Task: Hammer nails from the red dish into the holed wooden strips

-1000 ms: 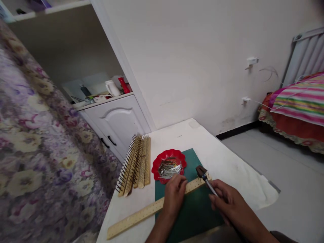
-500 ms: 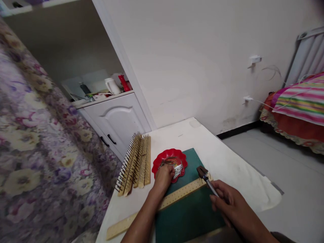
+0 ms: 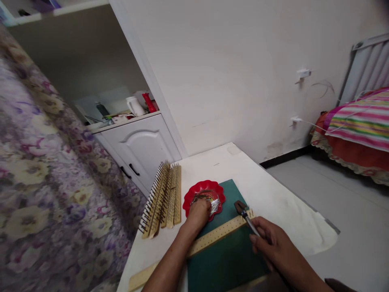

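Note:
My left hand (image 3: 199, 213) reaches into a red scalloped dish (image 3: 190, 194), its fingers curled down among loose nails; whether they grip one is hidden. Silver nails (image 3: 215, 205) lie at the dish's right side, with darker ones farther back. My right hand (image 3: 270, 239) is closed around the metal handle of a hammer (image 3: 242, 207), whose dark head hangs over the right end of a wooden strip (image 3: 217, 234). That strip has rows of small holes, and a few nails stand at its right end. It lies across a green mat (image 3: 225, 259), passing under my left forearm.
Several wooden strips studded with upright nails (image 3: 164, 198) stand at the left of the white table (image 3: 209, 164). Beyond are a white cabinet (image 3: 146, 142) and a wall. A floral curtain (image 3: 69, 194) hangs at left; a bed (image 3: 358, 125) stands at right.
The hammer and my right hand have shifted slightly left. My left hand stays in the dish with its fingers among the nails. The view has tilted a little.

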Demonstrator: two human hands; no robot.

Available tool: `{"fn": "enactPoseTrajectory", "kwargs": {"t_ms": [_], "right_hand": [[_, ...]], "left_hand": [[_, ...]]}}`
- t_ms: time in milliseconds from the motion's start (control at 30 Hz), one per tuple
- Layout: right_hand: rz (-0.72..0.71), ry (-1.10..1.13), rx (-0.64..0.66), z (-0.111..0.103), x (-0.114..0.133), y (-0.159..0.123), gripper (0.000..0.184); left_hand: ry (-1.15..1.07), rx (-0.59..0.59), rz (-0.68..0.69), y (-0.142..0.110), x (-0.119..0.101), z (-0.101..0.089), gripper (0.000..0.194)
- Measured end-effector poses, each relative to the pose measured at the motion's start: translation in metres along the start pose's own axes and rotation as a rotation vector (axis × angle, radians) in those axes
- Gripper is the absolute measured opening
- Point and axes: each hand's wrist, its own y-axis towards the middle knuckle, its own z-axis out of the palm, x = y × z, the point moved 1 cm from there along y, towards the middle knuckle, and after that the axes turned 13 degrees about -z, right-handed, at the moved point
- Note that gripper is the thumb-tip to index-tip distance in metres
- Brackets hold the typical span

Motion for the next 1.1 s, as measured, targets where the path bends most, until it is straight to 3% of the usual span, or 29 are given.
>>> {"fn": "enactPoseTrajectory", "kwargs": {"t_ms": [200, 367, 633, 867, 967, 1100], "right_hand": [[-0.020, -0.001, -0.001, 0.001, -0.004, 0.005, 0.016], [-0.054, 0.037, -0.057, 0.008, -0.006, 0.009, 0.021], [-0.100, 0.003, -0.170, 0.010, -0.013, 0.016, 0.018], [-0.081, 0.048, -0.156, 0.006, -0.014, 0.013, 0.022], [-0.065, 0.090, -0.150, 0.006, -0.013, 0.012, 0.025], [-0.082, 0.135, -0.170, 0.008, -0.009, 0.011, 0.027]], "left_hand": [[0.050, -0.058, 0.099, -0.014, 0.000, -0.007, 0.010], [-0.004, -0.142, 0.204, -0.043, -0.011, -0.014, 0.011], [-0.189, 0.042, 0.337, -0.095, -0.042, 0.007, 0.010], [-0.314, 0.064, 0.380, -0.102, -0.042, 0.010, 0.010], [-0.504, 0.075, 0.303, -0.101, -0.042, 0.012, 0.010], [-1.039, 0.234, 0.035, -0.099, -0.047, 0.028, 0.009]]}}
